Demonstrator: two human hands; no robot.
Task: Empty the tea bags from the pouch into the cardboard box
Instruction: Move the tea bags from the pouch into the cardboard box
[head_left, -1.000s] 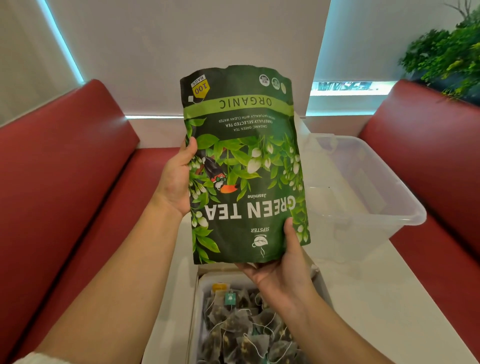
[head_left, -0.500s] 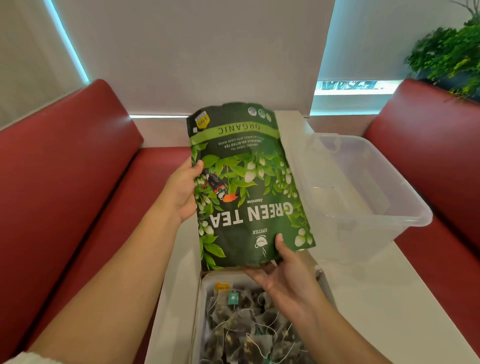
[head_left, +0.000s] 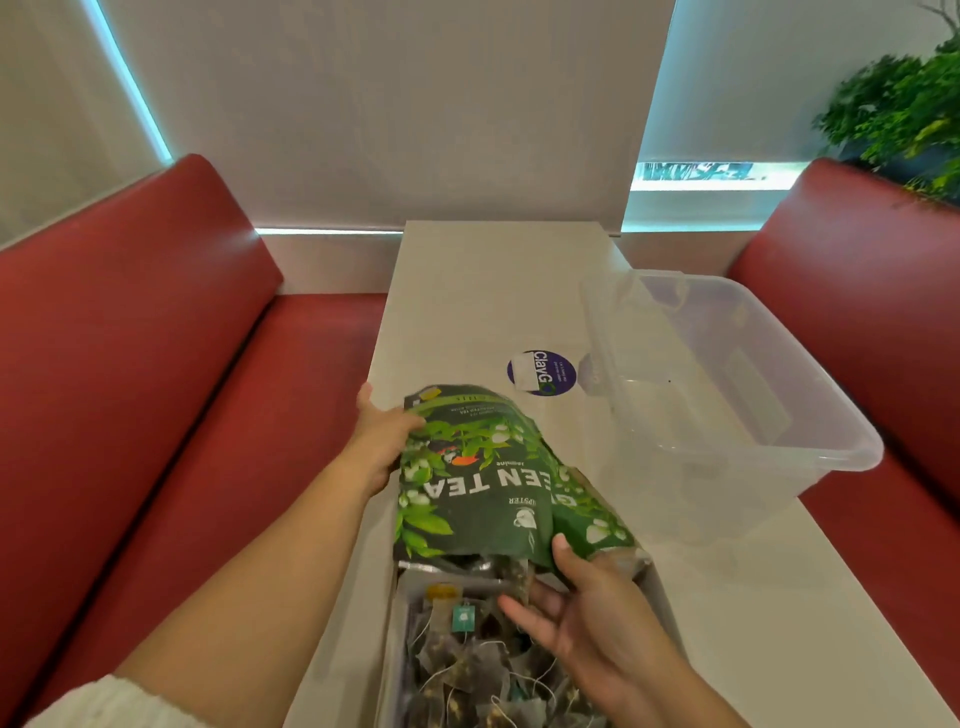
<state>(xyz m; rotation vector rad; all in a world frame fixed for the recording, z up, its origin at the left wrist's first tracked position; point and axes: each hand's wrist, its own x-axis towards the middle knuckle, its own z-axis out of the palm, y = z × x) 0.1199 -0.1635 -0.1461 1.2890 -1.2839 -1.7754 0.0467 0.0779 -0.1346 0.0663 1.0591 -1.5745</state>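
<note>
The green tea pouch (head_left: 483, 478) lies tilted low over the table, upside down, its open mouth at the far edge of the cardboard box (head_left: 393, 623). My left hand (head_left: 382, 431) grips the pouch's far left side near its bottom end. My right hand (head_left: 587, 608) holds the pouch's mouth edge, thumb on top and fingers spread under it over the box. The box is full of several grey mesh tea bags (head_left: 467, 670) with strings and small tags.
A clear plastic tub (head_left: 810, 415) stands on the right of the white table (head_left: 467, 291), hanging over its edge. A round purple sticker (head_left: 542, 372) lies on the table beyond the pouch. Red bench seats flank both sides; a plant is at far right.
The pouch has come down from upright in the air to lying low and tilted over the box's far end. Both hands lowered with it; the right hand's fingers opened under the mouth.
</note>
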